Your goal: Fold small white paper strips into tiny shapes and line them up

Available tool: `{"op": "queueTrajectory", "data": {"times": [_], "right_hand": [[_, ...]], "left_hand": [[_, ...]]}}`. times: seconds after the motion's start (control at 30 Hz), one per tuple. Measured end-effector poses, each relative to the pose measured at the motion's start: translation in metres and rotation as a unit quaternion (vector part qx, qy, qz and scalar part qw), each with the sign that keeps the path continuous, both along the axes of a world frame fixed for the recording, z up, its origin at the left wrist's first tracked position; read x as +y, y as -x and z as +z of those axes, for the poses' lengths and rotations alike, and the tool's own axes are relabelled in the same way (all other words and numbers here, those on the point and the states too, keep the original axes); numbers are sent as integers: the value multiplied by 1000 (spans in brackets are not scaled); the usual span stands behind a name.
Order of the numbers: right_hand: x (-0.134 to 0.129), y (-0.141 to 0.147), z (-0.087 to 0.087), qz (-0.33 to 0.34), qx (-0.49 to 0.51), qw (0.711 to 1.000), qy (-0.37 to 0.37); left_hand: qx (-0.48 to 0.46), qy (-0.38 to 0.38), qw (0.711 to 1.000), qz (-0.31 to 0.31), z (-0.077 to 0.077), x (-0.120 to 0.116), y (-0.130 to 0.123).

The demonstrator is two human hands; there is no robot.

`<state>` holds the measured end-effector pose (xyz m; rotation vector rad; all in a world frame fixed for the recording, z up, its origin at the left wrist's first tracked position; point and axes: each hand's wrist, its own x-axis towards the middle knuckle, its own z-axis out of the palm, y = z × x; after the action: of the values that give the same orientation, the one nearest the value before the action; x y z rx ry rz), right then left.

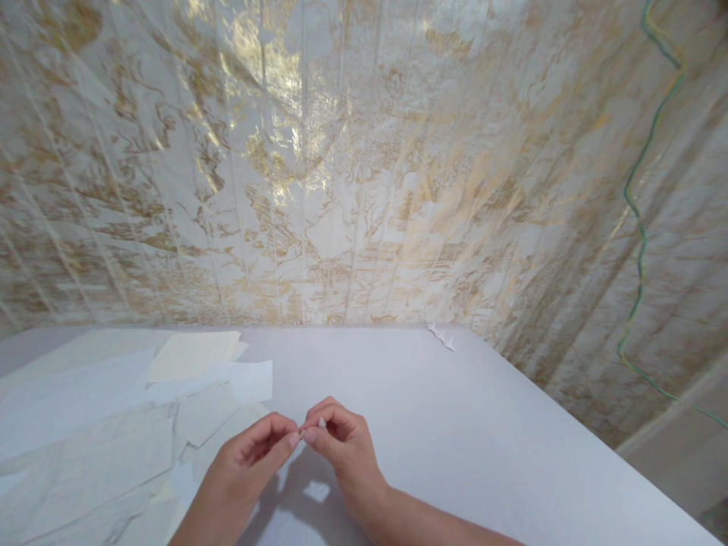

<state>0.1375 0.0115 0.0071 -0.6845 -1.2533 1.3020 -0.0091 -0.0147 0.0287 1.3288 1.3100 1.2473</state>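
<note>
Just above the white table (444, 440), my left hand (249, 459) and my right hand (348, 451) meet fingertip to fingertip. Thumb and forefinger of each are pinched closed on a small piece of white paper (322, 422). Its pale tip pokes up past my right forefinger, while most of it is hidden by the fingers. Left of my hands, loose sheets of paper (119, 451) overlap one another, some cream and some white.
A torn white paper strip (441, 338) lies at the table's far edge. Behind the table hangs a shiny gold-and-white patterned covering (341, 189). A green and yellow twisted wire (640, 227) runs down it on the right.
</note>
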Motion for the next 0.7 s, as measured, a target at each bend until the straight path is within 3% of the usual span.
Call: {"op": "queueTrajectory", "data": {"times": [0.2,0.37,0.6,0.7], "right_hand": [[-4,3,4,3,21,999,38],[-7,5,7,12,40,997,60],[-12,9,9,26,56,994,87],[-13,10,9,50,72,990,106]], "left_hand": [[90,-49,995,11,-5,-3,4],[93,-32,995,4,-6,-3,3],[130,-146,980,25,-8,-9,-2],[134,-151,979,25,-14,-10,-6]]}}
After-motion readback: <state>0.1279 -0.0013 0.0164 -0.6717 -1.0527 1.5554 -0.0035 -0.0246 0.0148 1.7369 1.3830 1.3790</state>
